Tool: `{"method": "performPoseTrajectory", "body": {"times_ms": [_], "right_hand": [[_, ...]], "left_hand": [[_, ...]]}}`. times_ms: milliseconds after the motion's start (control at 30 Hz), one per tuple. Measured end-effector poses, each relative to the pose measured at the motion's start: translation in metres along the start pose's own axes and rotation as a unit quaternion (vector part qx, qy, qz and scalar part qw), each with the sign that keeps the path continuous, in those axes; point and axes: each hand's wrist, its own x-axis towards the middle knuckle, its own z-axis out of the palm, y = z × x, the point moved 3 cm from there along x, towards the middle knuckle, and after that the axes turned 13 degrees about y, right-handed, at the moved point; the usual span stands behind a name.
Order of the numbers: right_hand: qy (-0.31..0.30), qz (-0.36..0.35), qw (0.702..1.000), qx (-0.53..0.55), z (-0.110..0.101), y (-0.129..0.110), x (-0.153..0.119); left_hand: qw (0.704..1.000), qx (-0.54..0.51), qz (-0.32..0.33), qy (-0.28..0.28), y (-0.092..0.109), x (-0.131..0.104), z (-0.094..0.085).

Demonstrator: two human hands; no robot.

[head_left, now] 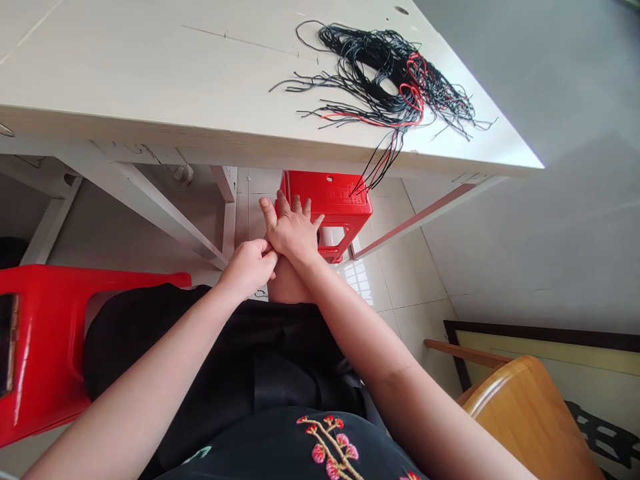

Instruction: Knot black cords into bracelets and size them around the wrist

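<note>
My right hand point(295, 230) lies palm down over my bare knee, with its fingers spread and nothing in them. Right beside it is my left hand point(250, 268), its thumb and fingers pinched together near the base of my right thumb. What the left fingertips hold, if anything, is hidden or too small to make out. On the white table point(125, 73) above lies a loose bundle of thin black cords point(345, 50) with a red cord point(413, 97) among them. Several cord ends hang over the table's front edge.
Under the table stands a red plastic stool point(305, 193). Another red stool point(45, 333) is at the left with a dark object point(7, 343) on it. A wooden chair point(535, 413) stands at the lower right, near a grey wall point(525, 220). White table legs point(155, 207) slant below the tabletop.
</note>
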Motion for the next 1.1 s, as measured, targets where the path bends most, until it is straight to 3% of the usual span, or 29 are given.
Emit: {"method": "performPoseTrajectory", "body": {"times_ms": [467,1100], "right_hand": [[0.045,-0.028,0.997,-0.049,0.002,-0.009,0.005],[0.115,-0.088,0.984,-0.109,0.011,-0.012,0.022]], "left_hand": [[0.995,-0.078,-0.059,-0.004,-0.007,0.003,0.001],[0.994,-0.064,-0.088,-0.015,-0.004,0.014,0.000]]}}
